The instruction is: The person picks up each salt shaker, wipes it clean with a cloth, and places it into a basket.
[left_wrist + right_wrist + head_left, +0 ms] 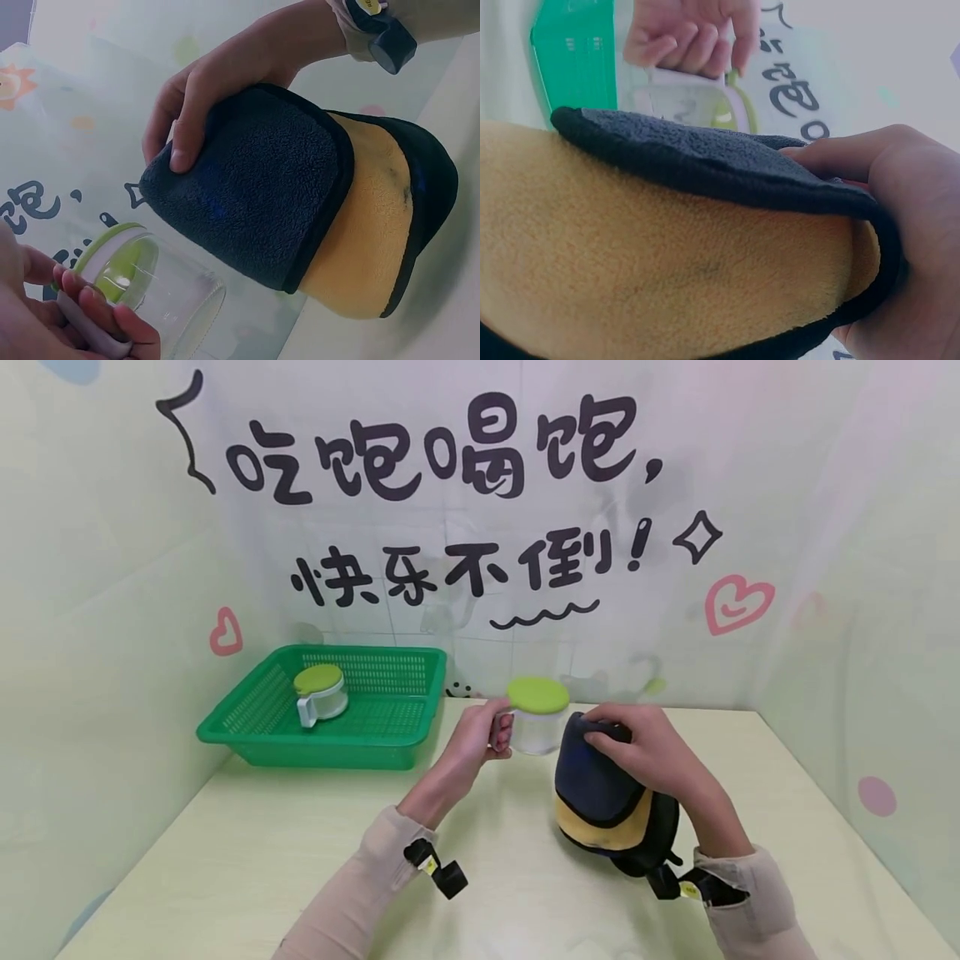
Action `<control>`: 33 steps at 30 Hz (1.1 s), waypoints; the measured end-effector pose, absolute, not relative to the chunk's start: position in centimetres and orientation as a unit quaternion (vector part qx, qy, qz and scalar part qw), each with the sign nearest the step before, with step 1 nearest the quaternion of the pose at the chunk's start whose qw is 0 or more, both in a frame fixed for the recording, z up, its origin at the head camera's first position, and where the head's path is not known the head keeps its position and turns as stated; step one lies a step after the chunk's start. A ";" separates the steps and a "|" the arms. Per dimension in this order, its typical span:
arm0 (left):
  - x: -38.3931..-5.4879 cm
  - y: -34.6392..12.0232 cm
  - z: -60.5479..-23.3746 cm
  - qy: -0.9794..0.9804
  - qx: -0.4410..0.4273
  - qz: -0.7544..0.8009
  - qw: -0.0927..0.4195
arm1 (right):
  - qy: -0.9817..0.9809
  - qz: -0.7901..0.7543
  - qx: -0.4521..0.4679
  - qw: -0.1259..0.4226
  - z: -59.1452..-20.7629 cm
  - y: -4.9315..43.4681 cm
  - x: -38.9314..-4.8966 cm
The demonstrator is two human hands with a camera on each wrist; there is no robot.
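My left hand (480,731) grips the white handle of a clear seasoning jar (537,731) with a green lid (538,695), held above the table. In the left wrist view the jar (184,300) is tilted, and its clear wall looks see-through. On the right, my right hand (647,745) pinches a folded cleaning cloth (596,781), dark blue on one side and yellow on the other, with black edging. The cloth hangs beside the jar, a small gap apart. Some right fingers are hidden behind the fold.
A green plastic basket (255,747) stands at the back left. Inside it sits another green-lidded jar (327,700) with a white handle. The pale tabletop (300,852) meets a printed curtain (480,652) at the back and sides.
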State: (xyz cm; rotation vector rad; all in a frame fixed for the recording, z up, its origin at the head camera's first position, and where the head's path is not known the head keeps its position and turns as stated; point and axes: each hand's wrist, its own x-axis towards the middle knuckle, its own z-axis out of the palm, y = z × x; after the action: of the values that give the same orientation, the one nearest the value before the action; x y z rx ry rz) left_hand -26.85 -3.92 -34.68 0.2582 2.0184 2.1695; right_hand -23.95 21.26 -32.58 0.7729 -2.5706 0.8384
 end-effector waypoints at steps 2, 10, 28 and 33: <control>-26.8 -3.6 -34.7 0.672 0.081 0.731 0.084 | -0.900 0.292 0.279 0.162 -32.6 20.8 -23.8; -26.1 -2.5 -34.8 0.660 0.075 0.743 0.076 | -0.897 0.273 0.312 0.154 -33.1 19.0 -23.5; -25.5 -1.6 -35.1 0.675 0.081 0.732 0.046 | -0.895 0.264 0.318 0.171 -34.0 17.5 -23.4; -25.6 -1.7 -35.0 0.663 0.084 0.743 0.046 | -0.903 0.254 0.317 0.142 -34.2 17.4 -23.6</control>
State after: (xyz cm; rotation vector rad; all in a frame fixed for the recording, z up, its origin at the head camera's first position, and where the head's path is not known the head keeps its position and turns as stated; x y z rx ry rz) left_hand -25.63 -1.74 -34.98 0.2551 2.0233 2.2678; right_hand -23.61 17.45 -34.20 0.9147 -2.6038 0.7335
